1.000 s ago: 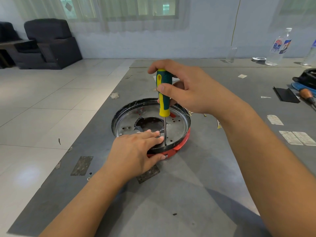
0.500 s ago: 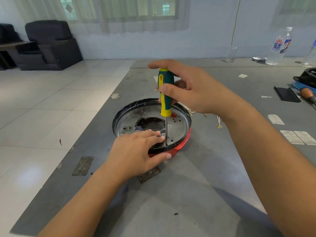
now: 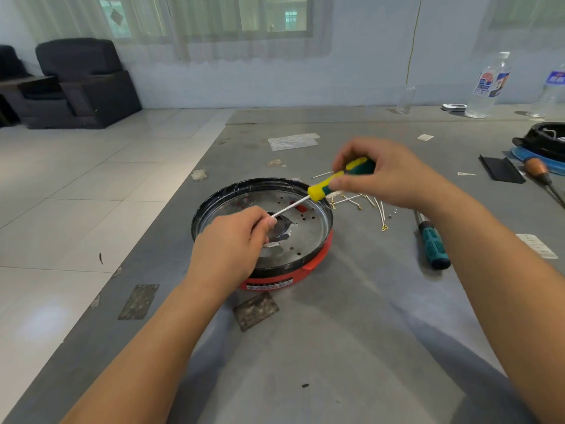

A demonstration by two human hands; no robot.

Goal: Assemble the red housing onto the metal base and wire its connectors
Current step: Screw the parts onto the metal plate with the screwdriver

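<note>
Housing and base: the red housing [image 3: 308,267] lies flat on the grey surface, toward its left edge, with the metal base [image 3: 305,234] seated inside its black rim, shiny plate upward.

Right hand: the right hand [image 3: 388,175] grips the yellow-and-green handle of a screwdriver [image 3: 321,189], fingers curled round it; the tool lies tilted, its shaft slanting down to the left over the plate.

Left hand: the left hand [image 3: 232,249] hovers over the near-left part of the plate, its fingers [image 3: 269,223] closed on the tip end of the shaft (whether a screw sits between them is too small to tell).

Wires: several thin white wires [image 3: 379,209] with brass ring ends lie loose on the surface just right of the housing, not joined to anything.

Other things: a second screwdriver [image 3: 432,243] with a teal handle lies further right; a clear bottle [image 3: 489,87] stands near the far edge.

Handling, as I judge it: the assembly looks rigid and fairly light, so it may slide or spin under screwdriver pressure; hold it down at the black rim or the red side wall, not on the thin plate by the central hole, whose cut edge looks sharp. The wires are limp and best taken near their ring ends.
</note>
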